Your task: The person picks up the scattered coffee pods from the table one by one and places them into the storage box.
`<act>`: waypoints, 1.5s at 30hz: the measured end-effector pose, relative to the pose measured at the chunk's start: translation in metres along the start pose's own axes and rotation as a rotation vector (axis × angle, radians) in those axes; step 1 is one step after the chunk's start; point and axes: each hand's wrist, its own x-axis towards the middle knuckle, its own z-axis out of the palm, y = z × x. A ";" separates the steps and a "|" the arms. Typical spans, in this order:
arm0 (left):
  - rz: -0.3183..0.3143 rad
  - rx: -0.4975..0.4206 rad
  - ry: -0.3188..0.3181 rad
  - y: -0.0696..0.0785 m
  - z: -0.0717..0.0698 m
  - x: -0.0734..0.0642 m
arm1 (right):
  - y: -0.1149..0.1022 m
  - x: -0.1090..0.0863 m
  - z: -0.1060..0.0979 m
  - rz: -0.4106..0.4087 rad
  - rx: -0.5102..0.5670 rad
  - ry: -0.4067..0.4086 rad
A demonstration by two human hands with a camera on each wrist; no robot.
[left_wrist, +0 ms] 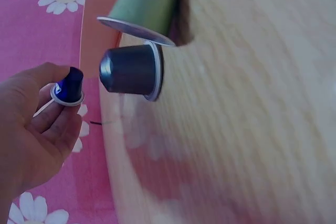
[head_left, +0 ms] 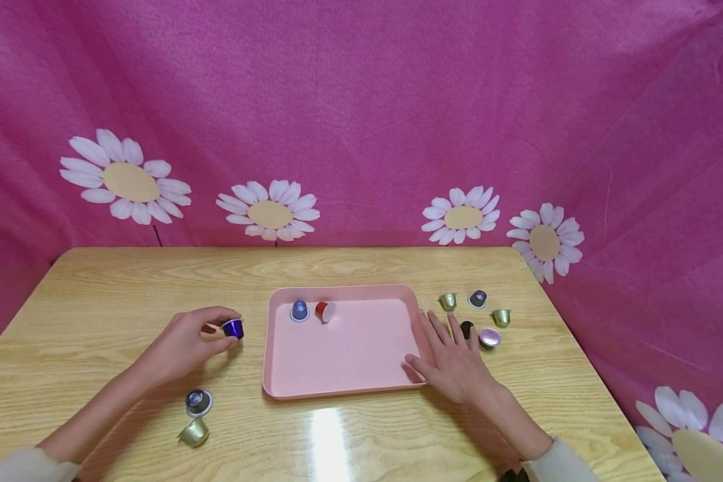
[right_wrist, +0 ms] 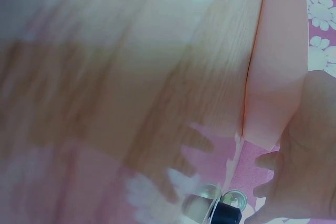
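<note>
My left hand pinches a dark blue coffee capsule between thumb and fingers, just above the table left of the pink tray. In the left wrist view the same blue capsule shows its silver rim. Inside the tray are a lighter blue capsule and a red capsule on its side. My right hand, fingers spread, lies at the tray's right edge and holds nothing. Beside its fingers are a partly hidden black capsule and a lilac capsule.
Near my left forearm stand a dark capsule and a gold capsule. Beyond my right hand are two gold capsules and a dark one. A pink flowered cloth hangs behind the wooden table.
</note>
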 end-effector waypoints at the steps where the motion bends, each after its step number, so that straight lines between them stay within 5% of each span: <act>1: 0.010 0.012 0.016 0.002 0.000 0.001 | 0.000 0.000 0.000 0.001 0.001 -0.001; 9: 0.044 0.038 0.082 0.016 0.004 0.014 | -0.001 0.001 -0.002 0.000 -0.002 -0.004; 19: 0.050 0.011 0.046 0.039 0.028 0.039 | -0.001 0.000 -0.001 0.004 0.000 -0.006; 30: 0.184 -0.005 0.063 0.062 0.059 0.068 | -0.002 0.001 -0.002 0.009 0.001 -0.012; 41: 0.212 0.062 0.068 0.078 0.083 0.089 | -0.002 -0.001 -0.003 0.002 0.003 -0.007; 45: 0.216 0.021 0.044 0.082 0.090 0.096 | -0.001 -0.001 -0.003 0.000 0.002 -0.004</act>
